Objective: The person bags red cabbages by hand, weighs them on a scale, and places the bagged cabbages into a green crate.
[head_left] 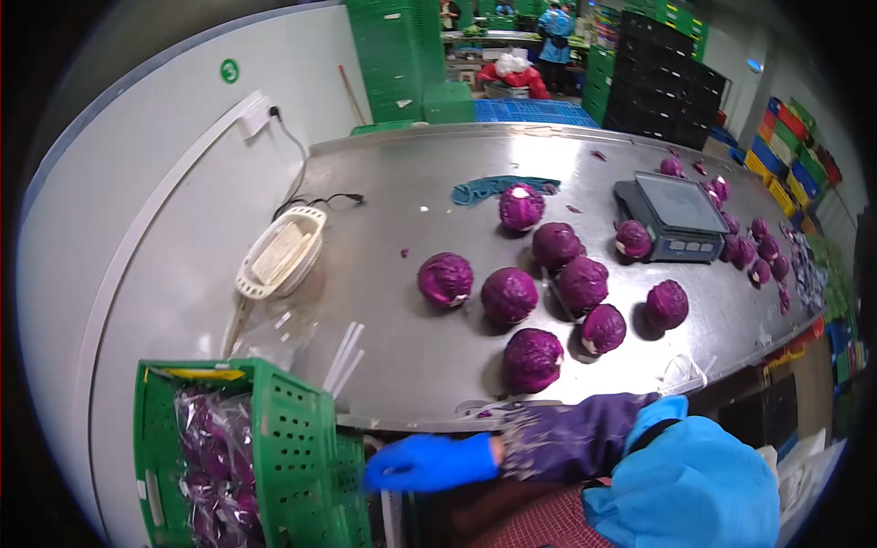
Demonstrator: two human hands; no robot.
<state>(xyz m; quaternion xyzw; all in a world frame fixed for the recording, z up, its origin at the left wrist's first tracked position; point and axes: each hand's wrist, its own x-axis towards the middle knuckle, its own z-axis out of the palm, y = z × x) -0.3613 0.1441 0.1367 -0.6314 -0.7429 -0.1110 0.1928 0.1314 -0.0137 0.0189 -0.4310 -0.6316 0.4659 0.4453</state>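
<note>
My right hand [429, 462], in a blue glove, reaches left along the front edge of the steel table [393, 210]. Its fingers curl inward beside the near wall of a green crate [297, 438], and what they hold, if anything, I cannot make out. Inside that crate lie several red cabbages in clear plastic bags [216, 457]. Closest to my arm on the tabletop is a loose red cabbage [533, 360], with several more grouped behind it, including one red cabbage [509, 295] near the middle. My left hand is out of view.
A digital scale [681, 216] stands at the right among more cabbages. At the left sit a white plastic basket [281, 253] and a black power cord [333, 198]. A teal cloth [489, 188] lies behind the cabbages. Green crates [395, 59] are stacked beyond, with a person [554, 36] farther back.
</note>
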